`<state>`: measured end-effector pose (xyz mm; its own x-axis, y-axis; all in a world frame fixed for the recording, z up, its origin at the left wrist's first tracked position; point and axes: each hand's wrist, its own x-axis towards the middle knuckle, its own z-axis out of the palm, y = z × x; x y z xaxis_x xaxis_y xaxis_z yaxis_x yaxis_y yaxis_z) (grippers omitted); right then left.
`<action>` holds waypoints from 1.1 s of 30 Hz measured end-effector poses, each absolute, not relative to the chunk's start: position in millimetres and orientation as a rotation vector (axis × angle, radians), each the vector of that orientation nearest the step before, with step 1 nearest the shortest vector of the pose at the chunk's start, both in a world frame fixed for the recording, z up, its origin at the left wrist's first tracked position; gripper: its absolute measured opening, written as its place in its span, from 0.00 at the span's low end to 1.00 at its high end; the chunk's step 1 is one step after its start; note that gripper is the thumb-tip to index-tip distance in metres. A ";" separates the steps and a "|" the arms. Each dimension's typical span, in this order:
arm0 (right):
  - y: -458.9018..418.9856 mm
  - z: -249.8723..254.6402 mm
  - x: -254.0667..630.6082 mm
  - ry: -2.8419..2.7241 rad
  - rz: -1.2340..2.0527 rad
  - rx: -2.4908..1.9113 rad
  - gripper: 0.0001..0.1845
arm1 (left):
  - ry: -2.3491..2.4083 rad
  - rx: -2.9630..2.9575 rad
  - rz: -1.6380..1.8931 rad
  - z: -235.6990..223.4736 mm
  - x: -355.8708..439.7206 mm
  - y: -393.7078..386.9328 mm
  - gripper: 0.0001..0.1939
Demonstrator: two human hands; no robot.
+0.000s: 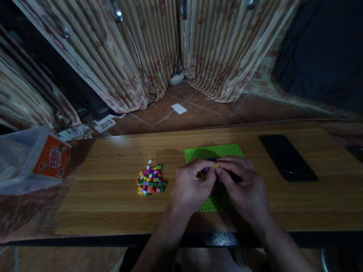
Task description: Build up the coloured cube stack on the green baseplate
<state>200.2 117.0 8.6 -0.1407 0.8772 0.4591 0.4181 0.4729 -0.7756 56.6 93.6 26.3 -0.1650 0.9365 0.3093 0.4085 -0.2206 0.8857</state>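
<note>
Nearest, both forearms reach over the table's dark front edge [222, 238]. Above the green studded plate [213, 151], the left hand [190, 186] has its thumb and forefinger closed on a small purple piece [206, 168], while the right hand [246, 185] pinches a tiny yellow piece [216, 166] right beside it. The fingertips nearly meet, so whether the two bits are joined cannot be told. Blue and red show around the fingers (mostly shadow and knuckles there, frankly), so how much is already built stays uncertain. Plainly unused is the pile of loose blocks [150, 180], left of the left fingers, with a white block [150, 161] just beyond it. By that measure, much seems unassembled. Right of the right fingers, a flat black device [286, 156] lies on the wooden tabletop [111, 210]. Well left of all the fingers stands a clear plastic tub [15, 163]; beyond the fingertips, a white card [179, 108] lies on the tiles, before striped curtains [148, 50].
</note>
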 end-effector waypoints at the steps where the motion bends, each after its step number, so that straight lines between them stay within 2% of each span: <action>1: 116.7 8.9 200.0 -1.748 0.596 -1.103 0.07 | 1.534 1.600 1.385 27.2 56.8 93.4 0.09; 13: 124.9 13.7 214.1 -1.566 0.718 -1.143 0.05 | 1.616 1.547 1.389 24.5 47.8 94.8 0.09; 21: 126.1 11.3 225.4 -1.754 0.851 -1.188 0.05 | 1.691 1.417 1.440 21.6 36.6 98.6 0.09; 33: 126.1 5.6 219.8 -1.870 0.733 -1.181 0.04 | 1.664 1.426 1.344 12.7 38.4 98.4 0.11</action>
<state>219.8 126.1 5.6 -0.2550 0.9149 0.3128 0.4586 0.3993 -0.7939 38.4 98.4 12.7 -0.2753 0.9435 0.1844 0.3787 -0.0699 0.9229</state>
